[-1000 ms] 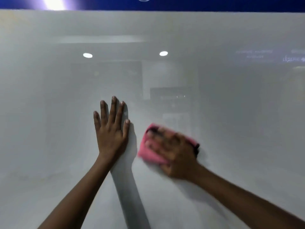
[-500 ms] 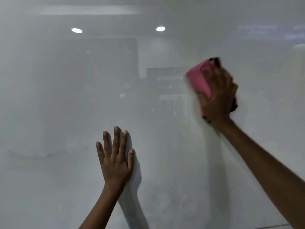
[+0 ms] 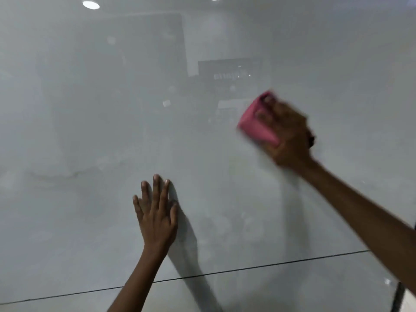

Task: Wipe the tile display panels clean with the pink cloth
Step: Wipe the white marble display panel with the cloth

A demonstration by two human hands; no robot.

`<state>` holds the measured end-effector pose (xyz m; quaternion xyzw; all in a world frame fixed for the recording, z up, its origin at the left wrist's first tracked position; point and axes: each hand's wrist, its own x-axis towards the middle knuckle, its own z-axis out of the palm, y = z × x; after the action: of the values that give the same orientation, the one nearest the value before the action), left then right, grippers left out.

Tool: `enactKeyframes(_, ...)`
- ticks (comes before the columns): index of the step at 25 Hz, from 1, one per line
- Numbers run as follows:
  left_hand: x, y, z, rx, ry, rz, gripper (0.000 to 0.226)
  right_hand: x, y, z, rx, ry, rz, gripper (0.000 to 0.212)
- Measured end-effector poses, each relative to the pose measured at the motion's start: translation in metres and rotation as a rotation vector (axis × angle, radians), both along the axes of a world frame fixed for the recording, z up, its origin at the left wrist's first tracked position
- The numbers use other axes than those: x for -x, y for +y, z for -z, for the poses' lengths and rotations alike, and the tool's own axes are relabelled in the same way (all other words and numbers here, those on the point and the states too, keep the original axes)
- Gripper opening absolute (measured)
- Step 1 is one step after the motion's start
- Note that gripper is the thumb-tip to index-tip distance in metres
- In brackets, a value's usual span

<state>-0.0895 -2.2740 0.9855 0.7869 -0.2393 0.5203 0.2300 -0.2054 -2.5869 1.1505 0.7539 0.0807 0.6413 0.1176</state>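
At about two o'clock on the glossy tile panel (image 3: 94, 136), the pink cloth (image 3: 256, 126) was gripped by the right hand (image 3: 287, 137), fingers curled round it, and was pressed to the surface, presumably so that the wipe was given weight. At six o'clock the left hand (image 3: 156, 218) was laid flat, fingers spread, apparently as a brace. Hand and cloth were blurred; the cloth's far side was hidden. A dark joint (image 3: 225, 271) was seen below.

The single head-worn camera faced the glossy tile panel (image 3: 94, 136) squarely and from close by, looking slightly downward, so the panel filled nearly the whole view.
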Motion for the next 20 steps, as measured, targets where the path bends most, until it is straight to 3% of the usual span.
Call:
enactKeyframes(3, -0.021, 0.005, 0.016, -0.038, -0.085, -0.021, 0.055, 0.012, -0.028, -0.028, -0.190, -0.124, 0.034, 0.064)
enactKeyframes(6, -0.024, 0.003, 0.023, -0.008, -0.130, -0.027, 0.056, -0.015, 0.022, 0.053, -0.212, -0.113, -0.015, 0.065)
enactKeyframes(8, -0.022, 0.005, 0.026, -0.015, -0.126, -0.006, 0.057, -0.031, 0.071, 0.148, 0.019, 0.110, -0.065, 0.063)
enactKeyframes(10, -0.023, 0.009, 0.020, -0.040, -0.120, -0.003, 0.058, -0.032, 0.111, 0.229, 0.438, 0.387, -0.045, 0.062)
enactKeyframes(12, -0.019, 0.008, 0.015, -0.041, -0.079, -0.007, 0.058, -0.027, 0.125, 0.254, 0.616, 0.582, -0.049, 0.066)
enactKeyframes(15, 0.008, 0.000, 0.029, 0.029, 0.049, 0.047, 0.061, -0.019, 0.095, 0.202, 0.337, 0.411, -0.186, 0.060)
enactKeyframes(20, 0.005, -0.012, 0.080, -0.214, -0.069, 0.065, 0.056, 0.033, -0.040, 0.064, -0.335, -0.019, 0.025, 0.066)
